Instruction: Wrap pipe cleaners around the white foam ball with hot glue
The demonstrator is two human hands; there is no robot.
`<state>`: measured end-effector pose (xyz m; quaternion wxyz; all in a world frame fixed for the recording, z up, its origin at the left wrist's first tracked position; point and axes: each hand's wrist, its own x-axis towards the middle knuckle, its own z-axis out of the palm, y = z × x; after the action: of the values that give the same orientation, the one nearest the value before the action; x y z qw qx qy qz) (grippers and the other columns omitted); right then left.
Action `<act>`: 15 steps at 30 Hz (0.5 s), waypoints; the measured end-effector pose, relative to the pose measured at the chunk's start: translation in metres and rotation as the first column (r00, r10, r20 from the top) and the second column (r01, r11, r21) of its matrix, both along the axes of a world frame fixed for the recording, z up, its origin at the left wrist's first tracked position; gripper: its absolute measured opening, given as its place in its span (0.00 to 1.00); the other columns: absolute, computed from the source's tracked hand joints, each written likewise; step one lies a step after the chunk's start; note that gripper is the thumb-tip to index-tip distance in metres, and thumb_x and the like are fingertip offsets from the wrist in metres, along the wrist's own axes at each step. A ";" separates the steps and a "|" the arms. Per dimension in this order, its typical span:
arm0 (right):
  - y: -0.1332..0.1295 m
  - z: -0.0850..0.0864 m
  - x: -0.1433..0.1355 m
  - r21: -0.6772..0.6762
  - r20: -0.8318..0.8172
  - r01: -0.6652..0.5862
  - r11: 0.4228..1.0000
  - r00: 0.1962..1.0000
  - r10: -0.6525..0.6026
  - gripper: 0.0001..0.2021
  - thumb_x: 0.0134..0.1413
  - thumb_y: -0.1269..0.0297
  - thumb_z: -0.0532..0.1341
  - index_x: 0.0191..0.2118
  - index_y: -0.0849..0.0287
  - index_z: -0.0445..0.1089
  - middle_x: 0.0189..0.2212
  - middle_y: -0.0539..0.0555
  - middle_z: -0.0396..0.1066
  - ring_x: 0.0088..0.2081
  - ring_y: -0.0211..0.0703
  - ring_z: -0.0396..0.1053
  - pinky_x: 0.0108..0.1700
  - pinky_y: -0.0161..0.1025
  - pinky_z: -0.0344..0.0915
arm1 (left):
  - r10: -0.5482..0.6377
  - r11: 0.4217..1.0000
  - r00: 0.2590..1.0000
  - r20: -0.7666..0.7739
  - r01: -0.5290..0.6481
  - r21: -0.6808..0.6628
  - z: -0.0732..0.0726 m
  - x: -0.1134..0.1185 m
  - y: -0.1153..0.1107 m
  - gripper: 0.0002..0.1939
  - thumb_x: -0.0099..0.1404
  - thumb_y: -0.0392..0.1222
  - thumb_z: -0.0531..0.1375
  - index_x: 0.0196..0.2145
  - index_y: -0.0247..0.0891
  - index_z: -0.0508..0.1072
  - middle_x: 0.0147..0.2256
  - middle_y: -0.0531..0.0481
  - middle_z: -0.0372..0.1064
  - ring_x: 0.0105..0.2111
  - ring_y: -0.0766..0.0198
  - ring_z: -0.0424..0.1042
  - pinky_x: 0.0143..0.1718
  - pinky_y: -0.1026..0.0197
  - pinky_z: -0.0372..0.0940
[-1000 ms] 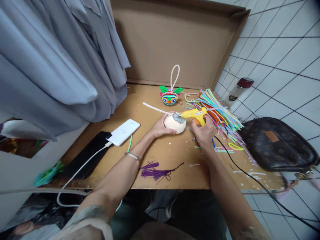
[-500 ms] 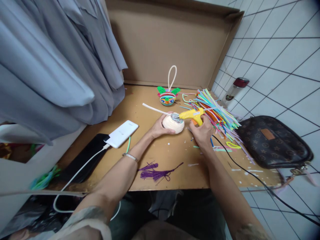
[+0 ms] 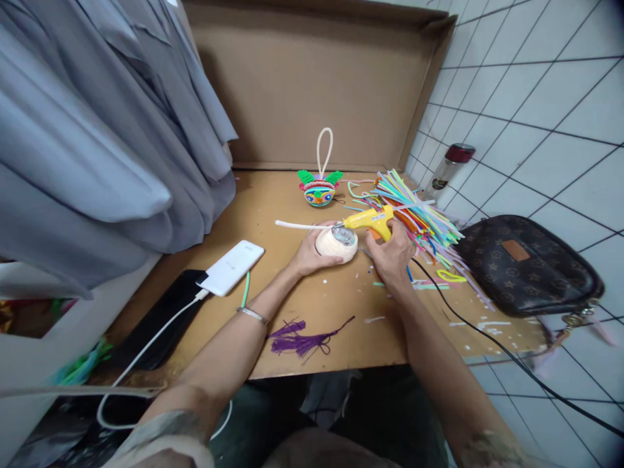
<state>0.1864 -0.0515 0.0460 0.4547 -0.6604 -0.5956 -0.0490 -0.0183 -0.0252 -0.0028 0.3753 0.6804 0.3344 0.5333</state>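
My left hand (image 3: 312,252) is closed around a cream, ball-like piece wound with strips (image 3: 336,246), its greyish opening tilted up and toward the right. A white pipe cleaner (image 3: 295,225) sticks out from it to the left. In my right hand (image 3: 394,252) is a yellow hot glue gun (image 3: 368,219), gripped by the handle. The gun's nozzle is at the far rim of the opening; whether it touches cannot be made out. Behind them stands a colourful animal-head ornament (image 3: 319,193) with green ears and a white loop.
A pile of coloured pipe cleaners (image 3: 414,208) lies right of the gun, whose black cord (image 3: 468,328) runs off right. Purple tassels (image 3: 302,341) lie near the front edge. At left are a white power bank (image 3: 233,266) and black phone-like slab (image 3: 166,318); at right, a brown bag (image 3: 531,266) and bottle (image 3: 451,169).
The nozzle has moved from inside the opening to its far rim. The ball has turned a little, so the white pipe cleaner now lies more level. The camera view has shifted slightly.
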 end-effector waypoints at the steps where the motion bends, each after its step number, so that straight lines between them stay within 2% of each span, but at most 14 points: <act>1: 0.000 0.000 0.000 -0.002 0.005 -0.005 1.000 1.000 0.005 0.18 0.52 0.53 0.60 0.46 0.57 0.68 0.45 0.63 0.77 0.48 0.57 0.74 0.50 0.49 0.68 | 0.001 1.000 1.000 -0.011 -0.001 0.009 0.000 0.000 0.000 0.50 0.39 0.57 0.79 0.58 0.38 0.72 0.64 0.36 0.66 0.65 0.40 0.65 0.70 0.39 0.58; 9: -0.002 0.001 0.001 -0.040 0.064 0.004 0.999 0.998 -0.002 0.19 0.47 0.57 0.60 0.46 0.56 0.69 0.43 0.60 0.78 0.47 0.57 0.74 0.49 0.48 0.68 | -0.031 0.999 0.999 0.025 0.032 -0.043 0.003 -0.005 0.002 0.51 0.39 0.53 0.79 0.59 0.36 0.70 0.64 0.35 0.65 0.64 0.40 0.67 0.68 0.38 0.61; 15: -0.002 0.002 0.002 -0.012 0.050 -0.007 1.000 0.999 0.007 0.20 0.49 0.55 0.59 0.47 0.57 0.68 0.44 0.62 0.77 0.46 0.58 0.73 0.48 0.50 0.68 | -0.076 0.995 0.997 0.014 0.077 -0.066 0.008 -0.008 0.002 0.52 0.38 0.54 0.79 0.59 0.37 0.70 0.65 0.35 0.65 0.64 0.39 0.68 0.67 0.40 0.62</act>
<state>0.1887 -0.0535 0.0477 0.4358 -0.6595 -0.6095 -0.0605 -0.0262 -0.0230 0.0048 0.4196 0.6769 0.3236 0.5109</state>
